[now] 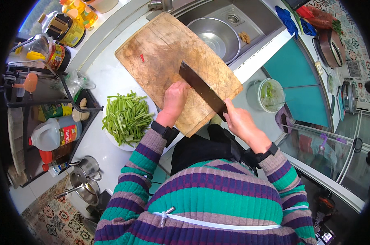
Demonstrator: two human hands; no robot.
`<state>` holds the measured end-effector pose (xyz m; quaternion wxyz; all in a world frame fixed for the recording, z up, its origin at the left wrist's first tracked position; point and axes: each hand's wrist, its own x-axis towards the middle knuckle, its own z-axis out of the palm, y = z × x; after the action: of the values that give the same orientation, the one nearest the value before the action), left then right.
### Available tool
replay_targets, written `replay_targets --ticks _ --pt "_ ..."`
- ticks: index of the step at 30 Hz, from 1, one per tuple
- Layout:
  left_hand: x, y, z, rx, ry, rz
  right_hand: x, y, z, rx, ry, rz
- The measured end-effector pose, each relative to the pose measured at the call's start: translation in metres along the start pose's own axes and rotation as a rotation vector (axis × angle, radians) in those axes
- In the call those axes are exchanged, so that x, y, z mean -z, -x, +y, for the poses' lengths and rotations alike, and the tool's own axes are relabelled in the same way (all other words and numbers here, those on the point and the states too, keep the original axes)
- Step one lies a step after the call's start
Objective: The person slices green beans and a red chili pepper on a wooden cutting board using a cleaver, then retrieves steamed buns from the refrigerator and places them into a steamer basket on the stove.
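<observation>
A worn wooden cutting board [160,46] lies at an angle on the white counter. My right hand [240,121] grips the handle end of a dark-bladed cleaver [203,88], whose blade reaches up and left across the board. Beside the blade, my left hand [175,97] rests on the board with curled fingers. A small bit of red shows between its fingertips and the blade; whether the fingers pinch it is unclear. Another red piece, perhaps chili [142,58], lies on the board's upper left. Cut green stalks [126,118] are heaped on a white plate [154,108] left of the board.
Behind the board, a metal basin [217,39] sits in the sink [258,18]. A lidless white bucket [254,95] with green scraps stands at the right. Bottles fill a black rack [65,92] at the left, near a plastic bag [76,81]. Metal pots [87,167] stand at lower left.
</observation>
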<state>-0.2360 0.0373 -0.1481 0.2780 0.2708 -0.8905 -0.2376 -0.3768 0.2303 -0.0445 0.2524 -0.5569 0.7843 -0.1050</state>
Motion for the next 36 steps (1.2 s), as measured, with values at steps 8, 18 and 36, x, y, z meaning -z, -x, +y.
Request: replay_targets --ticks 8,18,36 --pt "0.001 0.000 -0.002 -0.014 0.010 -0.025 0.001 -0.006 0.000 0.022 0.021 -0.045" --pt "0.009 -0.002 -0.003 -0.108 -0.046 -0.066 -0.015 -0.031 -0.004 0.001 0.058 -0.038" --pt "0.006 -0.004 -0.009 -0.046 0.032 -0.100 0.001 -0.010 -0.003 0.014 -0.006 -0.005"
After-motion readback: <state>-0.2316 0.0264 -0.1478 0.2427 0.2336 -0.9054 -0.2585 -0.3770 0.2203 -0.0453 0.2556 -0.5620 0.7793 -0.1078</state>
